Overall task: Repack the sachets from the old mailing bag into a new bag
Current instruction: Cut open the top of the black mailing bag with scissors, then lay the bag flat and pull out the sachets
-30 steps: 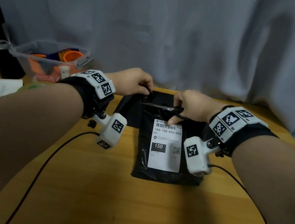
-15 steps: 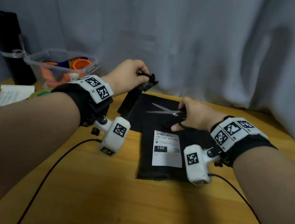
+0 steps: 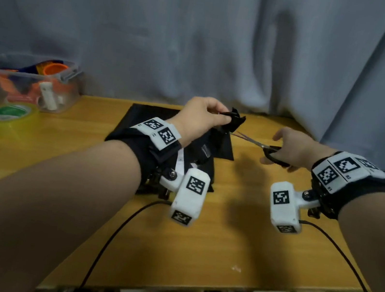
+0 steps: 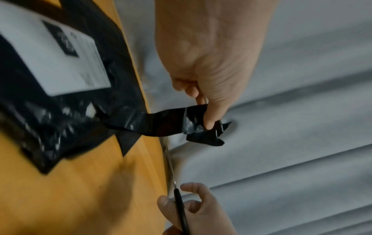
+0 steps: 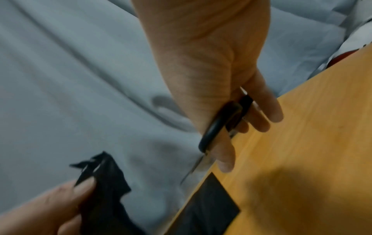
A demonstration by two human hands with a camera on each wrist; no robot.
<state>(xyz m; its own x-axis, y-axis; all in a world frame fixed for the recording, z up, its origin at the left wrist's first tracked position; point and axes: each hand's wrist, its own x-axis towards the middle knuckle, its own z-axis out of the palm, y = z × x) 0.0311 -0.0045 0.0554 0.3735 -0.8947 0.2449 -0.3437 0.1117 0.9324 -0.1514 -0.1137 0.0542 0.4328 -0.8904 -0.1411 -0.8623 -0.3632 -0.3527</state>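
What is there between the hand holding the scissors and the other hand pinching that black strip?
Only the scissors' blades, pointing from the right hand towards the black strip in the left hand; the head view shows it.

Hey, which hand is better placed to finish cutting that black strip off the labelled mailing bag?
Right. The right hand already holds the scissors, blades pointing at the strip. The left hand pinches the strip's end, lifting it off the mailing bag, so it is occupied.
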